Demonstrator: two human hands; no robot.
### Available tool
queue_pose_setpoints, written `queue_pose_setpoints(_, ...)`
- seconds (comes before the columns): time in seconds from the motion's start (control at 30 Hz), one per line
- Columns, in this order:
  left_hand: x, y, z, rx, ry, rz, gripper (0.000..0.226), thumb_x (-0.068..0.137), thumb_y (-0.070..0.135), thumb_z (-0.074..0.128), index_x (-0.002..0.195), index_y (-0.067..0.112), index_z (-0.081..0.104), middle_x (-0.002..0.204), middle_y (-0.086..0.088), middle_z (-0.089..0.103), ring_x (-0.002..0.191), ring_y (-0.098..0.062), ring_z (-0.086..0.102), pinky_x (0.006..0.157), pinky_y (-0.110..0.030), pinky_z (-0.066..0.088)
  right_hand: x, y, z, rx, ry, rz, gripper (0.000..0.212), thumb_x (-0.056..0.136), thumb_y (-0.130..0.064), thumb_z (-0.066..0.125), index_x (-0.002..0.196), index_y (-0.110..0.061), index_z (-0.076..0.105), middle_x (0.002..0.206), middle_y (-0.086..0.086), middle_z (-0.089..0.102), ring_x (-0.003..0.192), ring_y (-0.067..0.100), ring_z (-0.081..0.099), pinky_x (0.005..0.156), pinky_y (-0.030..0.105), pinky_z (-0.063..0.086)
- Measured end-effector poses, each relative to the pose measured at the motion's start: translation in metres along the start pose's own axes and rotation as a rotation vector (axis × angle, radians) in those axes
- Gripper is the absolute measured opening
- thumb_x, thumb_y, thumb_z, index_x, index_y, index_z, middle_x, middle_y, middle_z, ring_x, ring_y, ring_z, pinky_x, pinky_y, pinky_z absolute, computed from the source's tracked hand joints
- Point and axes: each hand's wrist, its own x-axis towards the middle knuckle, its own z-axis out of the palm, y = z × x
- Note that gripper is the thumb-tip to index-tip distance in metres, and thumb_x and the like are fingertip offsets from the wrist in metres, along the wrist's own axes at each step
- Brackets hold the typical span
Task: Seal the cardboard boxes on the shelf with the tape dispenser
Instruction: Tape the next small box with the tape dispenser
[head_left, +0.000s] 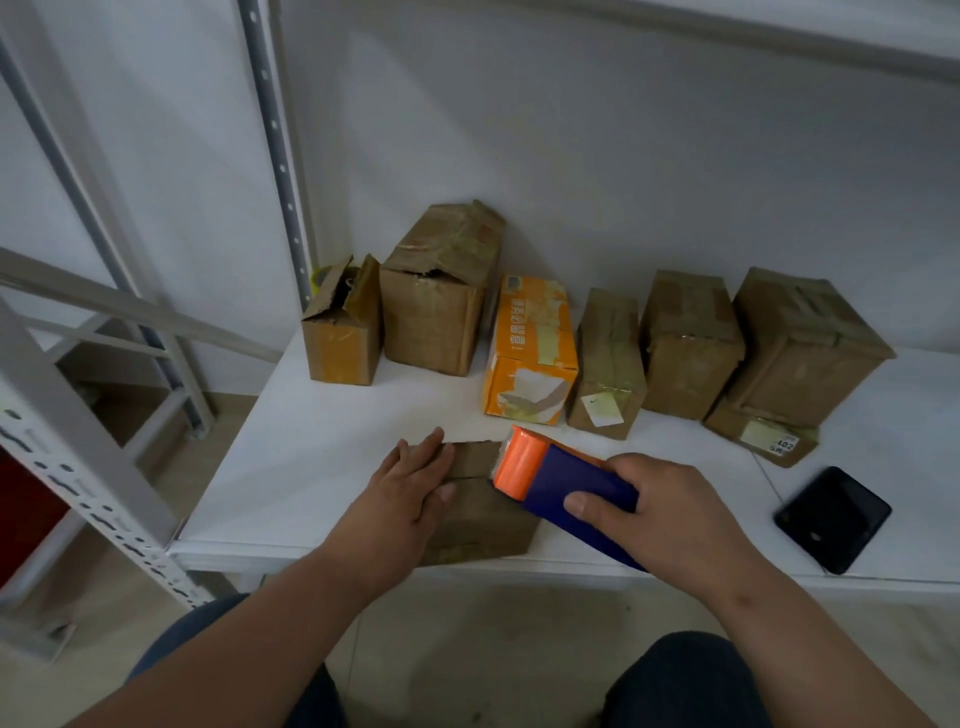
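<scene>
Probably a storeroom: metal shelving (311, 457) holding taped cardboard boxes (685, 343).

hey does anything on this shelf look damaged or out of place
Yes. In the back row, the leftmost small box has its top flaps standing open, and the tall box beside it has a torn, crumpled top. A black phone lies near the shelf's front edge at the right, unrelated to the boxes.

Bare forearms, no sleeves, left hand (410, 488), right hand (670, 514), dark blue trousers (685, 680)
</scene>
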Motion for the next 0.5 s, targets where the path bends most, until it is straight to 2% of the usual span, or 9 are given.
queue_pose_setpoints(0.07, -0.003, 0.001, 0.0, -0.073, 0.014, -0.005, 0.055, 0.101, 0.043, 0.032, 0.153, 0.032, 0.018, 0.16, 0.02, 0.003, 0.149, -0.011, -0.003, 0.118, -0.029, 0.01, -0.001, -0.002, 0.0, -0.033, -0.025, -0.024, 0.02, 0.084, -0.057, 0.059, 0.087, -0.041, 0.049, 0.074, -0.022, 0.055, 0.072, -0.003, 0.056, 0.06, 0.012, 0.036)
queue_pose_setpoints(0.17, -0.009, 0.004, 0.0, -0.303, 0.057, -0.029, 0.047, 0.103, 0.034, 0.04, 0.149, 0.032, 0.03, 0.159, 0.021, 0.008, 0.149, -0.008, 0.002, 0.119, -0.031, 0.015, -0.003, -0.001, 0.001, -0.022, -0.038, -0.035, 0.023, 0.085, -0.057, 0.058, 0.098, -0.04, 0.05, 0.079, -0.024, 0.055, 0.076, -0.005, 0.056, 0.062, 0.011, 0.037)
queue_pose_setpoints(0.23, -0.011, 0.007, -0.004, -0.496, 0.056, -0.08, 0.041, 0.102, 0.027, 0.046, 0.142, 0.033, 0.04, 0.157, 0.025, 0.009, 0.146, -0.005, 0.013, 0.116, -0.03, 0.028, -0.004, -0.002, 0.001, -0.026, -0.047, -0.036, 0.021, 0.086, -0.056, 0.057, 0.096, -0.041, 0.046, 0.075, -0.027, 0.051, 0.073, -0.007, 0.054, 0.059, 0.01, 0.034)
queue_pose_setpoints(0.27, -0.012, 0.009, -0.006, -0.556, 0.054, -0.101, 0.041, 0.1, 0.025, 0.05, 0.14, 0.034, 0.044, 0.156, 0.026, 0.008, 0.142, -0.003, 0.019, 0.11, -0.027, 0.034, -0.004, -0.002, 0.0, -0.031, -0.049, -0.038, 0.021, 0.086, -0.056, 0.057, 0.094, -0.041, 0.045, 0.074, -0.027, 0.05, 0.071, -0.007, 0.053, 0.058, 0.01, 0.033)
queue_pose_setpoints(0.3, -0.012, 0.01, -0.008, -0.559, 0.057, -0.109, 0.041, 0.099, 0.024, 0.053, 0.138, 0.034, 0.046, 0.156, 0.026, 0.006, 0.138, -0.003, 0.022, 0.105, -0.025, 0.038, -0.003, -0.002, 0.0, -0.032, -0.045, -0.039, 0.021, 0.086, -0.056, 0.058, 0.093, -0.041, 0.045, 0.073, -0.027, 0.049, 0.071, -0.007, 0.053, 0.057, 0.01, 0.033)
queue_pose_setpoints(0.37, -0.011, 0.009, -0.009, -0.446, 0.074, -0.103, 0.044, 0.099, 0.02, 0.054, 0.139, 0.035, 0.046, 0.159, 0.022, 0.003, 0.141, -0.008, 0.023, 0.107, -0.028, 0.04, -0.003, -0.002, -0.001, -0.025, -0.035, -0.034, 0.02, 0.085, -0.055, 0.059, 0.091, -0.04, 0.047, 0.073, -0.026, 0.051, 0.07, -0.006, 0.054, 0.057, 0.01, 0.033)
queue_pose_setpoints(0.5, -0.008, 0.009, -0.013, -0.136, 0.147, -0.038, 0.043, 0.098, 0.022, 0.053, 0.14, 0.034, 0.049, 0.16, 0.01, 0.018, 0.145, -0.017, 0.018, 0.116, -0.034, 0.025, -0.001, -0.005, -0.005, 0.012, 0.001, -0.026, 0.019, 0.084, -0.052, 0.062, 0.092, -0.038, 0.053, 0.074, -0.022, 0.057, 0.071, -0.004, 0.057, 0.058, 0.011, 0.036)
